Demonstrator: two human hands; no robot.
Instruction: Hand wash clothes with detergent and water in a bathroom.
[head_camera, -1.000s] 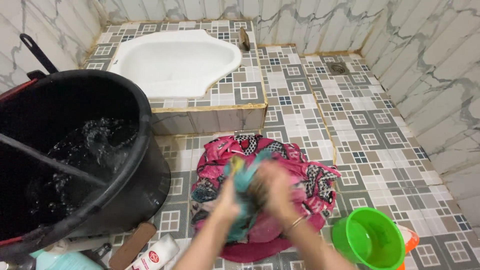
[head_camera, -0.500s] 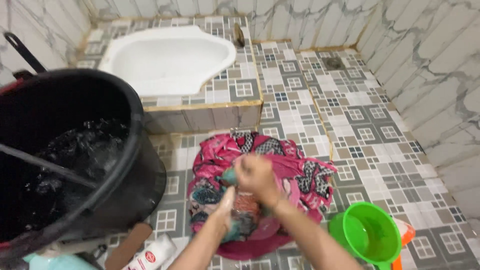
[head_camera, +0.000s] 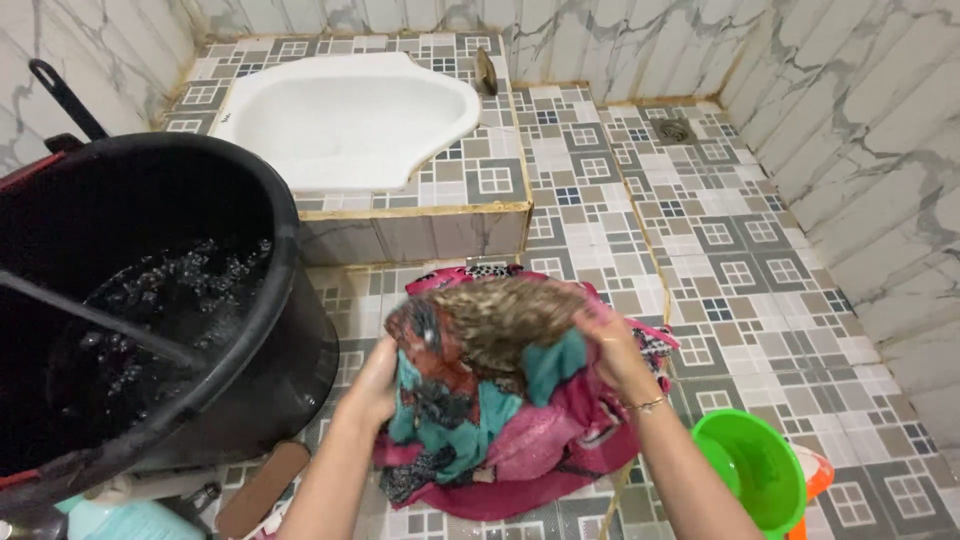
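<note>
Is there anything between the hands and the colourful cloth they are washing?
No, nothing. The left hand and right hand both grip the patterned cloth directly, lifted over the pink laundry pile.

1. The big black bucket (head_camera: 150, 300), full of water, blocks the whole left side; its wall stands just beside the left hand (head_camera: 372, 385).
2. Ahead, the raised tiled step (head_camera: 415, 225) carrying the white squat pan (head_camera: 345, 115) walls off the far side, close behind the patterned cloth (head_camera: 490, 370).
3. To the right, the tiled floor (head_camera: 740, 250) lies open up to the marble wall (head_camera: 880, 150).
4. The green dipper (head_camera: 755, 470) stands near the right hand (head_camera: 612, 350), by the forearm.
5. A brown brush (head_camera: 265, 490) lies low left, by the bucket.
</note>
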